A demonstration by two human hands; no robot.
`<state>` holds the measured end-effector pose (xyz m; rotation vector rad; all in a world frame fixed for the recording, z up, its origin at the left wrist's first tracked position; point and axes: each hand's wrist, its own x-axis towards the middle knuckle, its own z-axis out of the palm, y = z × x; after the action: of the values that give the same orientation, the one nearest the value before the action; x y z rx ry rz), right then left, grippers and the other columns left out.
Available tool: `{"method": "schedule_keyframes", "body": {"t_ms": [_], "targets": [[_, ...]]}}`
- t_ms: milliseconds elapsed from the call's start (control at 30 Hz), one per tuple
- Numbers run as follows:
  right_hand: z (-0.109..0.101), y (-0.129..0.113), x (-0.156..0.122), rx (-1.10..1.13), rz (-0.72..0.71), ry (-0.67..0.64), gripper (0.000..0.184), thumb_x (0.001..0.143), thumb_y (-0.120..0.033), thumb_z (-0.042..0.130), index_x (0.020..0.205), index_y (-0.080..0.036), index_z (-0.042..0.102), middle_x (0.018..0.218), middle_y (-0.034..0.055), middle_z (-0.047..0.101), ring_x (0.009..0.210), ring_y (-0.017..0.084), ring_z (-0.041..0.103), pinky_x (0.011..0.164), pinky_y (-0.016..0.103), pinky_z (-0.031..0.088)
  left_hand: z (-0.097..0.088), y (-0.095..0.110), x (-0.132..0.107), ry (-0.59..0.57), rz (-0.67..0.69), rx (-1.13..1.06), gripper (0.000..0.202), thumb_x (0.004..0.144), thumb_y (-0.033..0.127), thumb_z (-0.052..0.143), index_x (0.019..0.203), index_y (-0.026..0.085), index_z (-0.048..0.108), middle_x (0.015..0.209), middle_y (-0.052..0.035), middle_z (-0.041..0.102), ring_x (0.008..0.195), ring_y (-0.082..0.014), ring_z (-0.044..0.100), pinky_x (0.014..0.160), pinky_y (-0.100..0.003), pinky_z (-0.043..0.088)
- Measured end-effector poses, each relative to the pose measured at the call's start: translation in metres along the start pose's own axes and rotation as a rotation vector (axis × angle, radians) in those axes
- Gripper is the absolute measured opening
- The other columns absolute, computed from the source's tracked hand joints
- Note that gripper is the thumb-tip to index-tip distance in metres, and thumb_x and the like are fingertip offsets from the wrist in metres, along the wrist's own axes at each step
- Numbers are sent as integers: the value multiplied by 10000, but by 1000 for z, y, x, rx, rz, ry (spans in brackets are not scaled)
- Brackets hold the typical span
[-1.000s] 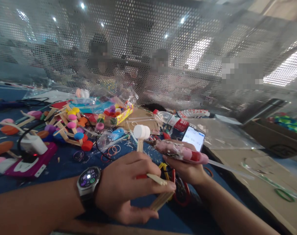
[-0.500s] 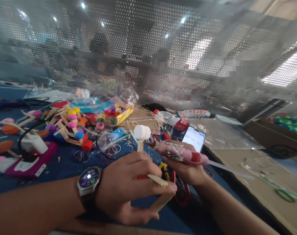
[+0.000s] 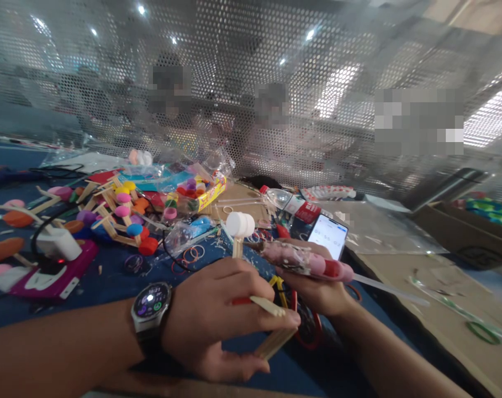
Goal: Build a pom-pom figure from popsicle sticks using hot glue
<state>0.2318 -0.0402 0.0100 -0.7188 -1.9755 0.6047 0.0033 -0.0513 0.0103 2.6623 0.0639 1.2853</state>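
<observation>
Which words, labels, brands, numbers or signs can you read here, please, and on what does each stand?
"16:21", probably, on the smartwatch; slightly blurred.
"55", probably, among blurred digits on the phone.
Bottle label: white lettering, too blurred to read.
Yellow box edge: lettering too blurred to read.
Cardboard box: dark mark, unreadable.

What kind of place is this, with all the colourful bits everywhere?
Probably a craft workbench: there's a pink glue gun in the right hand, a jumble of coloured caps and wooden sticks, and a purple power strip.
</observation>
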Motion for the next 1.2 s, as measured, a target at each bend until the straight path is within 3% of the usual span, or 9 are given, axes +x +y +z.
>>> {"method": "schedule_keyframes", "body": {"t_ms": [367,567,833,1033,1200], "targets": [[0,-1,0,-38,10,-1,212,926,-246,657,1074,-317,792,1076,28,810,957,255,783,843,347,656,-1,1,0,-1,-3,4,327,973,357,542,1167,117,651,962,-87,667,922,-189,609,907,-332,522],[1,-4,2,-27,1,-6,244,907,-191,662,1066,-327,788,1022,19,813,916,247,788,803,327,660,-1,1,1,-4,-5,7,327,974,362,538,1174,126,646,964,-85,670,922,-189,611,900,-335,524],[-1,4,-3,-54,-22,-26,292,921,-186,639,1135,-339,766,1128,11,796,1010,255,769,891,371,640,-1,2,0,-9,-10,9,318,982,358,528,1179,132,634,961,-84,670,926,-187,612,900,-336,530],[-1,3,-3,-47,-56,-31,384,906,-111,626,1174,-358,743,1150,-2,790,1026,234,767,902,337,639,0,2,0,-11,-12,9,321,978,366,535,1185,139,626,966,-84,669,932,-190,614,902,-342,535],[1,1,0,-50,-39,-49,312,931,-169,616,1152,-341,754,1124,16,796,995,248,775,861,352,656,0,2,0,-10,-19,3,317,972,357,546,1191,140,621,967,-87,668,932,-192,613,898,-344,538]]}}
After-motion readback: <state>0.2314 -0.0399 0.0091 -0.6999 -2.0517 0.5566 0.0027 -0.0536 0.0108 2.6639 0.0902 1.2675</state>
